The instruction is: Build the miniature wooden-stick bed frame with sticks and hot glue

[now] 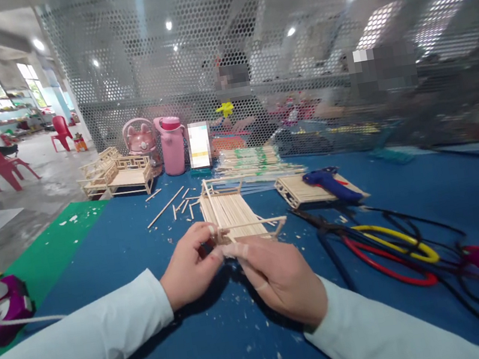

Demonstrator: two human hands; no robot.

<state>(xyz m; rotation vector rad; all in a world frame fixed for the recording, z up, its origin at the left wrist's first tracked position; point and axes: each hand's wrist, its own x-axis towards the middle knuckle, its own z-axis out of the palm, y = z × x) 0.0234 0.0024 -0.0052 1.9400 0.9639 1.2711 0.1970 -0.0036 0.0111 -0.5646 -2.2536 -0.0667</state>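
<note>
A small model built of thin wooden sticks [233, 209], with a slatted deck and low rails, sits in front of me. My left hand [192, 266] is closed in a pinch at its near left corner. My right hand [282, 276] pinches at the same corner, its fingertips touching those of the left. Pale wraps cover some fingertips. What lies between the fingers is mostly hidden. Short loose sticks [180, 204] are scattered beyond my left hand. Right of the model, a blue glue gun [334, 184] rests on a slatted stick piece [298, 193].
Cutters with red and yellow handles [392, 255] lie among black cables at right. A finished-looking stick model [127, 176], pink flask [173, 147], phone [199, 146] and stick bundles [248, 160] line the back before a perforated screen [156, 53]. Purple power strips [1, 314] flank me.
</note>
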